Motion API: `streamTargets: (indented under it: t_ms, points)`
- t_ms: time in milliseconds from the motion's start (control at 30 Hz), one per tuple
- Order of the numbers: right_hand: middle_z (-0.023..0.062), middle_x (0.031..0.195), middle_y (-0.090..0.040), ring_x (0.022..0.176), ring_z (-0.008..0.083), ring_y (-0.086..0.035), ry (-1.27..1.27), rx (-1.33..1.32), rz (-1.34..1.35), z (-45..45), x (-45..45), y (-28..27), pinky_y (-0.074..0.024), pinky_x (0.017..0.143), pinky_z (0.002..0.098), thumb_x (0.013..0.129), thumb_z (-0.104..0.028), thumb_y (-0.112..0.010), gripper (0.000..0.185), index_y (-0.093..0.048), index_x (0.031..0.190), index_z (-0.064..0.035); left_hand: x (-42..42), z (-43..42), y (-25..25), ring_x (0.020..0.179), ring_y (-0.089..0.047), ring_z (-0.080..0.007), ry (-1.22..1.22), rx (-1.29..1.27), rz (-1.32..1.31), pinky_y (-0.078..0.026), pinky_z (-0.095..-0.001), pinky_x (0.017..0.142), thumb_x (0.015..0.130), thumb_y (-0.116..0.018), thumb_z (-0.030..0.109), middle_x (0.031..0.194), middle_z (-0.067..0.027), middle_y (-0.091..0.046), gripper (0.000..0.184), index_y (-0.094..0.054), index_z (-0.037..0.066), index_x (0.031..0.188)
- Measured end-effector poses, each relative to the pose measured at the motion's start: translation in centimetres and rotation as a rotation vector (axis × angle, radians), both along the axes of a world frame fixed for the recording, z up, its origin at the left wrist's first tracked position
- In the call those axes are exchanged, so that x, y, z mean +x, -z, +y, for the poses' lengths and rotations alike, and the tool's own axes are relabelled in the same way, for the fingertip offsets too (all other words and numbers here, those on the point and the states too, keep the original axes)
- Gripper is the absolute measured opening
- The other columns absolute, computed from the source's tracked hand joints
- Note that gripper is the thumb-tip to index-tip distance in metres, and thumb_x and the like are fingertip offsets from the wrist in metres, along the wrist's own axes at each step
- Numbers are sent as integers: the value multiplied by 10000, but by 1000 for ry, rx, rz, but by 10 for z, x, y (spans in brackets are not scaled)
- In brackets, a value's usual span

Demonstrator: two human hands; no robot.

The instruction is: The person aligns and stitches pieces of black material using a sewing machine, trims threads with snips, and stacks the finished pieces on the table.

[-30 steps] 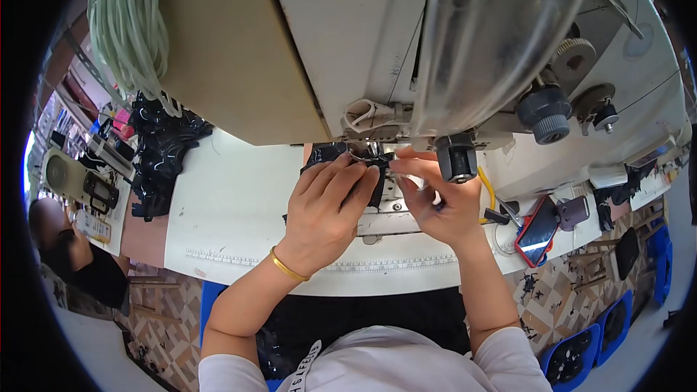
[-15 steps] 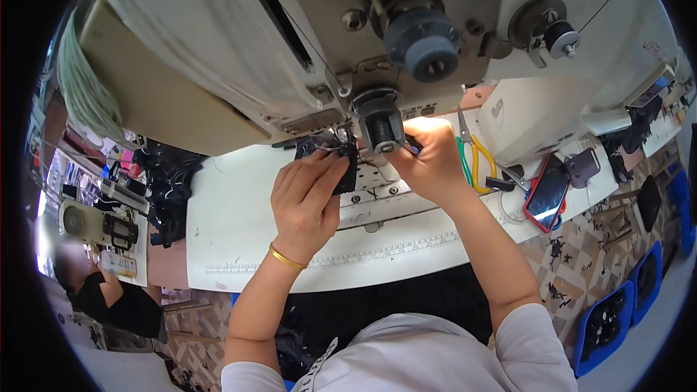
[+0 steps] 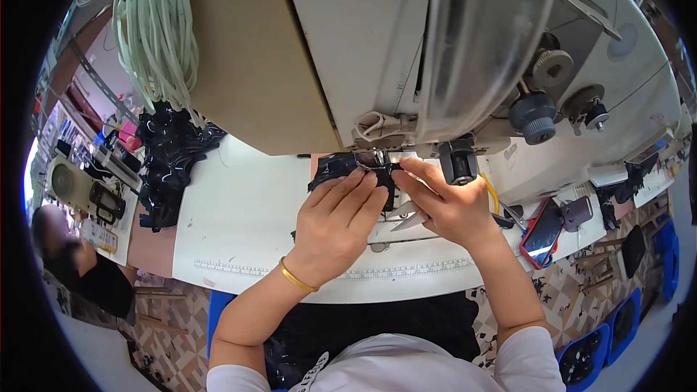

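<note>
Black fabric (image 3: 335,168) lies under the left hand (image 3: 335,223), probably for steadying, grip unclear, while the right hand (image 3: 456,207) clasps snips (image 3: 408,222).

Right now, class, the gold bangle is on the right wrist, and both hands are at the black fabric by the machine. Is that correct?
Not quite: the head view shows the gold bangle on the left wrist. The left hand and right hand are at the black fabric by the machine.

Red-cased ph. (image 3: 541,234), pale grn strands (image 3: 155,29)
</note>
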State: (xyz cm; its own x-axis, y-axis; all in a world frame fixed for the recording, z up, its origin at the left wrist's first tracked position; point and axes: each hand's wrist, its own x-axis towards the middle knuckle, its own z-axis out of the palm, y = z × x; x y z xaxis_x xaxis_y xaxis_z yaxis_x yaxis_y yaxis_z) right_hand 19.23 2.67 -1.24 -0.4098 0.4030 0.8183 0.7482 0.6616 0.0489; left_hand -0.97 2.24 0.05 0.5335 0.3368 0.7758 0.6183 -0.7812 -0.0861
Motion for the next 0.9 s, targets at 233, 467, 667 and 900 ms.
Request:
streamTargets:
  t_ms: [233, 467, 667, 900]
  points:
    - [-35, 918, -591, 637, 130, -587, 115, -16, -207, 1, 12, -11, -470, 494, 282, 660, -75, -697, 318, -678, 962, -171, 7, 0, -4, 890, -668, -250, -37, 12, 71, -533, -364, 778, 700, -634, -25, 957, -104, -677, 268, -652, 41, 959]
    - [-61, 950, -670, 655, 116, -625, 116, -29, -221, -1, 9, -17, -494, 504, 265, 686, -55, -698, 437, -665, 1099, -193, -4, 16, -1, 869, -667, -242, 36, 38, 55, -535, -364, 780, 688, -639, -19, 943, -94, -675, 302, -646, 43, 984]
    - [-1, 767, -636, 599, 162, -623, 155, -133, -96, -3, 9, -19, -491, 512, 285, 692, -67, -724, 405, -668, 1075, -185, -7, 26, 9, 880, -662, -274, 70, 7, -3, -533, -394, 816, 673, -613, -56, 970, -102, -681, 340, -641, 42, 998]
    - [37, 795, -619, 577, 211, -589, 76, -9, 552, -13, 14, -1, -466, 511, 307, 695, -2, -654, 308, -626, 995, -65, -13, 35, 13, 922, -658, -283, 119, 37, -38, -531, -394, 831, 698, -683, 5, 939, -91, -677, 216, -656, 53, 907]
